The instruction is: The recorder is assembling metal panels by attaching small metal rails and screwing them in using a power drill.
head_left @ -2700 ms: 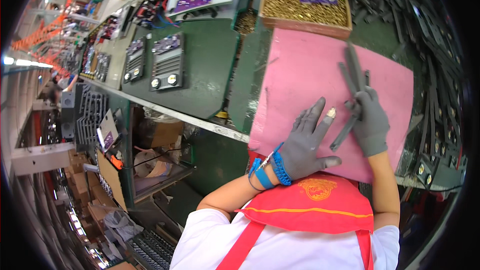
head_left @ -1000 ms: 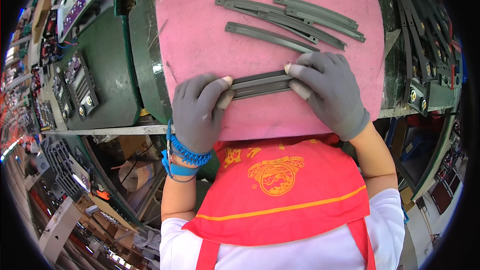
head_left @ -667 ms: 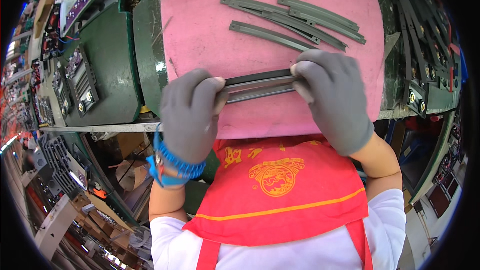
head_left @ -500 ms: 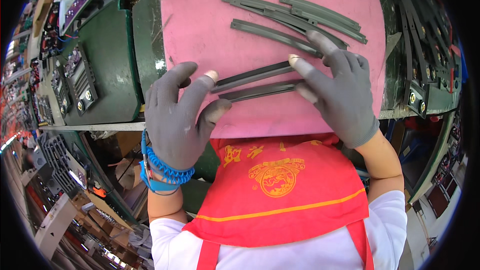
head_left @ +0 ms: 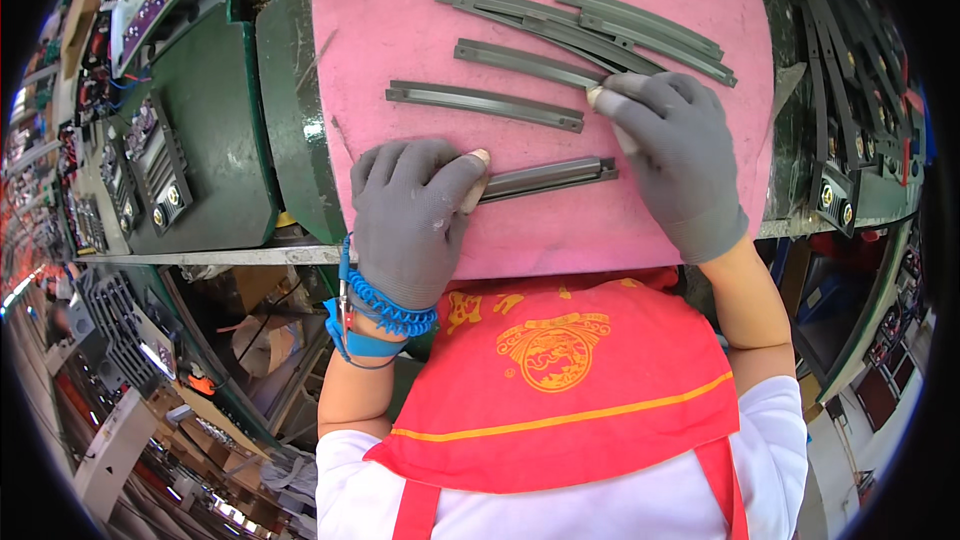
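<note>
My left hand, in a grey glove with a pale fingertip showing, is closed on the left end of a slim dark-grey channel strip. That strip looks doubled, as if two lie together, on the pink mat. My right hand, also gloved, has its thumb and fingers pinched at the right end of another channel strip farther up. Between the two, a loose channel strip with holes at its ends lies apart from both hands. Beyond them, more channel strips overlap in a loose group.
The pink mat covers a green bench. At the left stands a dark green panel with circuit assemblies beside it. Long dark strips with attached parts stack at the right. A blue coiled cord circles my left wrist.
My left hand has moved right and closed on the near strips, now together. My right hand has left them and pinches a farther strip's end. Another strip now lies between.
</note>
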`<action>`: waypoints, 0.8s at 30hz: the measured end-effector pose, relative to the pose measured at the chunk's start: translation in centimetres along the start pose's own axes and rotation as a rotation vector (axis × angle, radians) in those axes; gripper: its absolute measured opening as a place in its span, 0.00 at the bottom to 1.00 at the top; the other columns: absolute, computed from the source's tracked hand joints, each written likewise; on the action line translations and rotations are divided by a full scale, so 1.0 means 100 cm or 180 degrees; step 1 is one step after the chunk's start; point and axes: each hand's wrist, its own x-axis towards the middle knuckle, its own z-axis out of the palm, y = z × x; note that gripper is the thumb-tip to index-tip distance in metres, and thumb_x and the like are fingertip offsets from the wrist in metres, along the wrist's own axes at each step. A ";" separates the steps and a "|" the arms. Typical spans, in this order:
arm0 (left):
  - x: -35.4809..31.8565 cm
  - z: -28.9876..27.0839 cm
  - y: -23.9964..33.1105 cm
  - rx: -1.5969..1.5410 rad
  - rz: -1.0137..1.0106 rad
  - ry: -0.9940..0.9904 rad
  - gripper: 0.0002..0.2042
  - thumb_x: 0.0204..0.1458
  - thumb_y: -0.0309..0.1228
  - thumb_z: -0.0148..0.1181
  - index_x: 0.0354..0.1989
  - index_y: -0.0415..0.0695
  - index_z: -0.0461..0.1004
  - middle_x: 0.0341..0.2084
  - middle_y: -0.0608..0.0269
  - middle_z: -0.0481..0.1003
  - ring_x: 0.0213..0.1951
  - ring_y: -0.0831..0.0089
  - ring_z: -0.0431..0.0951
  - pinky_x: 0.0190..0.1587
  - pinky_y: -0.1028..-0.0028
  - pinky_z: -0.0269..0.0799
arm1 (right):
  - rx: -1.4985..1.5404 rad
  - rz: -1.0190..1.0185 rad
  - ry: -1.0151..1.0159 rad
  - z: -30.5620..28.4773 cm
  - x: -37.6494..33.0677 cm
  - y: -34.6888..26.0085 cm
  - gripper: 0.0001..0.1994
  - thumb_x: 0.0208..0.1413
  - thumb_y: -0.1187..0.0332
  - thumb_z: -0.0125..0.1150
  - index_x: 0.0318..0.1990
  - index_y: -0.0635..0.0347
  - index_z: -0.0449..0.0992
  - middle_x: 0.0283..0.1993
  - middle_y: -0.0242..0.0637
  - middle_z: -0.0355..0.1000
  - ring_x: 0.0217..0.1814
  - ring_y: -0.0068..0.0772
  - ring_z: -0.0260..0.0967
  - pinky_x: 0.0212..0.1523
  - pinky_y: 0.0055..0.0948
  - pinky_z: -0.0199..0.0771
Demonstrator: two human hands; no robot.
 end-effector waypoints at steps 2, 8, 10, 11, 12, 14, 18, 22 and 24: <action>0.000 -0.001 -0.003 -0.0104 0.0059 0.0156 0.17 0.47 0.33 0.63 0.47 0.50 0.75 0.44 0.59 0.74 0.48 0.58 0.71 0.52 0.61 0.63 | 0.0034 -0.0085 0.0016 0.006 -0.001 0.000 0.13 0.44 0.75 0.58 0.41 0.53 0.78 0.43 0.28 0.73 0.45 0.36 0.68 0.47 0.35 0.66; 0.018 -0.005 -0.034 0.0405 -0.0059 0.1057 0.13 0.45 0.32 0.64 0.41 0.51 0.77 0.35 0.63 0.74 0.38 0.58 0.73 0.45 0.62 0.64 | 0.0462 -0.0479 -0.0051 0.013 0.011 0.000 0.13 0.45 0.74 0.57 0.40 0.52 0.78 0.41 0.28 0.74 0.46 0.34 0.68 0.48 0.35 0.66; 0.009 -0.008 -0.034 -0.0122 -0.0014 0.0310 0.11 0.46 0.32 0.64 0.39 0.50 0.78 0.34 0.62 0.74 0.38 0.59 0.73 0.44 0.63 0.64 | 0.0569 -0.0623 -0.0077 0.008 0.014 0.006 0.12 0.44 0.73 0.58 0.40 0.52 0.78 0.41 0.29 0.75 0.46 0.34 0.68 0.48 0.35 0.66; 0.005 -0.007 -0.031 -0.0214 0.0204 0.0369 0.09 0.46 0.30 0.64 0.37 0.50 0.79 0.32 0.63 0.73 0.37 0.60 0.72 0.43 0.65 0.64 | 0.0747 -0.0506 0.0043 0.002 0.013 0.012 0.12 0.45 0.73 0.59 0.40 0.52 0.78 0.41 0.30 0.75 0.45 0.35 0.69 0.48 0.35 0.66; 0.000 -0.007 -0.027 -0.0208 0.0205 0.0386 0.09 0.46 0.30 0.64 0.37 0.50 0.79 0.32 0.63 0.73 0.37 0.60 0.72 0.43 0.65 0.64 | 0.0935 -0.0418 0.0167 -0.002 0.013 0.018 0.12 0.45 0.72 0.60 0.40 0.52 0.78 0.41 0.31 0.75 0.44 0.36 0.69 0.48 0.35 0.67; -0.011 -0.008 -0.017 -0.0534 0.0013 0.0891 0.09 0.45 0.30 0.64 0.37 0.51 0.79 0.31 0.63 0.72 0.36 0.60 0.72 0.42 0.65 0.63 | 0.0398 -0.0200 0.0611 -0.007 0.009 0.032 0.12 0.46 0.70 0.62 0.41 0.53 0.78 0.39 0.34 0.75 0.43 0.38 0.70 0.46 0.36 0.67; -0.012 0.007 0.016 0.0351 0.0013 0.0575 0.21 0.47 0.39 0.63 0.53 0.60 0.74 0.58 0.54 0.66 0.57 0.53 0.67 0.60 0.59 0.55 | 0.0079 0.0422 0.0119 -0.002 0.000 0.029 0.11 0.49 0.70 0.62 0.42 0.52 0.78 0.38 0.34 0.73 0.42 0.40 0.70 0.43 0.36 0.67; 0.003 0.021 0.020 0.0861 0.0052 0.0351 0.24 0.51 0.39 0.60 0.59 0.62 0.68 0.64 0.60 0.60 0.67 0.55 0.54 0.67 0.55 0.42 | -0.0209 0.0144 0.0483 0.009 0.003 0.030 0.16 0.47 0.72 0.62 0.47 0.50 0.77 0.42 0.34 0.72 0.42 0.41 0.69 0.43 0.36 0.67; 0.011 0.015 0.018 0.0836 0.0065 0.0211 0.22 0.50 0.32 0.58 0.57 0.60 0.70 0.63 0.62 0.61 0.65 0.57 0.57 0.67 0.54 0.45 | -0.0146 -0.0010 0.0386 0.012 0.013 0.023 0.17 0.47 0.71 0.61 0.48 0.52 0.75 0.43 0.34 0.71 0.43 0.40 0.69 0.43 0.36 0.67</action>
